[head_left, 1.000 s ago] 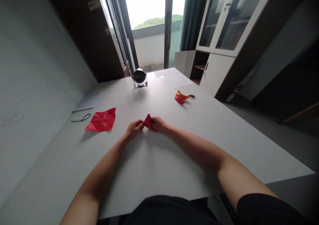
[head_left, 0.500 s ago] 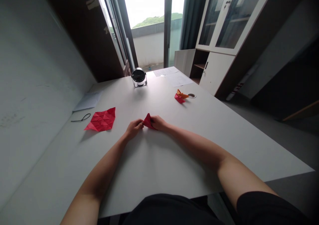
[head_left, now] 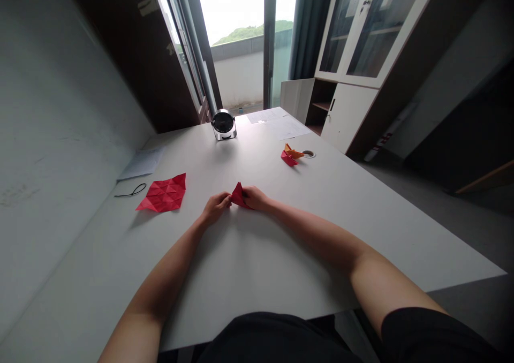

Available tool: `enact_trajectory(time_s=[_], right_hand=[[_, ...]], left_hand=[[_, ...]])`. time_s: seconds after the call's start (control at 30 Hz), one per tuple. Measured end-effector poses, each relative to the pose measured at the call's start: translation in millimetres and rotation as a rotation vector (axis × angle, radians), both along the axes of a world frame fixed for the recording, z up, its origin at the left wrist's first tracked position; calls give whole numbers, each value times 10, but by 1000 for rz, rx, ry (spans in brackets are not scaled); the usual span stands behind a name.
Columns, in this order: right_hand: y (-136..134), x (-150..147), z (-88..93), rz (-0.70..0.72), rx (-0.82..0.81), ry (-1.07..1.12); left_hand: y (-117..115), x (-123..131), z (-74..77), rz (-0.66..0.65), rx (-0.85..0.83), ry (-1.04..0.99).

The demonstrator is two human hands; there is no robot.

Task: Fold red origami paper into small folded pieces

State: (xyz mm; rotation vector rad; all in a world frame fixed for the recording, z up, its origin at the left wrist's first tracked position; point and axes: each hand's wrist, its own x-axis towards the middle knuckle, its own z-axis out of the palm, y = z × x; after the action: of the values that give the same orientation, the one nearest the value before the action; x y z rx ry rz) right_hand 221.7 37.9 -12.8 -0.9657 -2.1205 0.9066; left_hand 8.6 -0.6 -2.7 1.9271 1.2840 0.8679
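Observation:
A folded piece of red paper (head_left: 238, 195) with a pointed top is held between both hands, just above the middle of the white table (head_left: 249, 256). My left hand (head_left: 217, 206) pinches its left corner with thumb and fingers. On the other side, my right hand (head_left: 255, 198) is closed around the paper's right part and covers some of it. To the left lies a creased red paper sheet (head_left: 164, 194), opened out with a grid of fold lines. Beyond my right hand sit a folded red paper boat (head_left: 289, 159) and a folded orange paper boat (head_left: 294, 152), touching or nearly so.
A roll of tape (head_left: 309, 154) lies beside the orange boat. At the far edge stands a round black and silver device (head_left: 224, 125). Paper sheets (head_left: 287, 126) lie at the back right, another sheet (head_left: 141, 163) by the left wall. A black cord loop (head_left: 132, 190) is near the creased sheet.

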Motion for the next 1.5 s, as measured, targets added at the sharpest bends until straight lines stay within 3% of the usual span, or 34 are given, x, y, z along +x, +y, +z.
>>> enact_trajectory(time_s=[0.93, 1.5], right_hand=[[37, -5, -88, -8, 29, 33], [16, -8, -50, -16, 14, 16]], left_hand=[[-11, 4, 19, -16, -2, 9], [-19, 6, 23, -12, 5, 13]])
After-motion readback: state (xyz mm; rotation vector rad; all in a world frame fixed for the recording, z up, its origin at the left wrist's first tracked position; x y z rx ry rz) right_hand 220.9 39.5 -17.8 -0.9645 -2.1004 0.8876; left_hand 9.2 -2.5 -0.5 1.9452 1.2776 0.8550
